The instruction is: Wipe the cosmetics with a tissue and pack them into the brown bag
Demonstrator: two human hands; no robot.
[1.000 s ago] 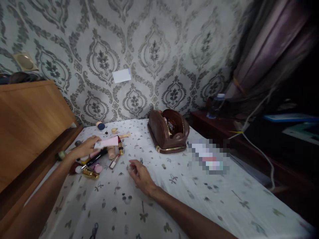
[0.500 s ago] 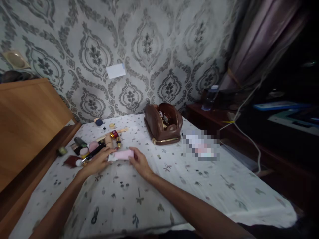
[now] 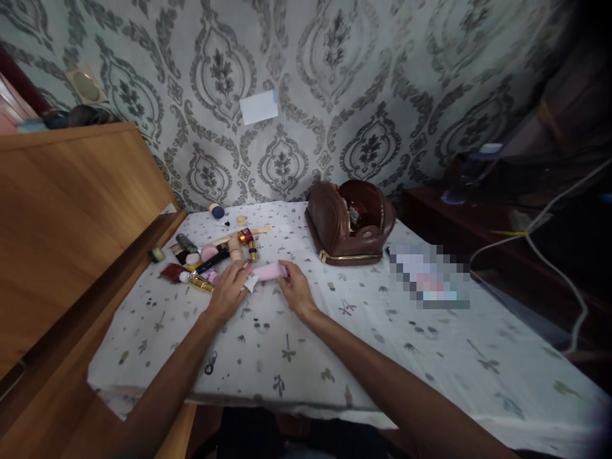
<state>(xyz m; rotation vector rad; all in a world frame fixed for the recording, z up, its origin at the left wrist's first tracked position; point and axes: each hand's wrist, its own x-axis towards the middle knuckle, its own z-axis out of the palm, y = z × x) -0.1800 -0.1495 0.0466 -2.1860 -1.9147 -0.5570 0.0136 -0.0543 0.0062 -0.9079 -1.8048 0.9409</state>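
Observation:
My right hand [image 3: 297,290] grips the right end of a pale pink tube [image 3: 269,272] between thumb and fingers, just over the tablecloth. At the tube's left end my left hand [image 3: 229,292] presses a crumpled white tissue [image 3: 251,283] against it. The left fingertips partly hide that end. Just beyond and left of my left hand lies a heap of cosmetics: a black stick [image 3: 213,260], a red-and-gold bottle [image 3: 245,236], a gold tube [image 3: 201,283], a dark red tube [image 3: 171,273] and several small jars. An open brown leather bag [image 3: 335,223] with items inside stands further right.
The patterned white tablecloth [image 3: 306,370] reaches the wall. A wooden panel [image 3: 86,210] borders the left side. A blurred-out object [image 3: 425,274] lies right of the bag. On a dark shelf at right stand a water bottle [image 3: 471,172] and a white cable [image 3: 568,280].
My view has turned left, so the scene sits further right in the picture. Both hands stay at the pink tube, the left one still at its white-covered end.

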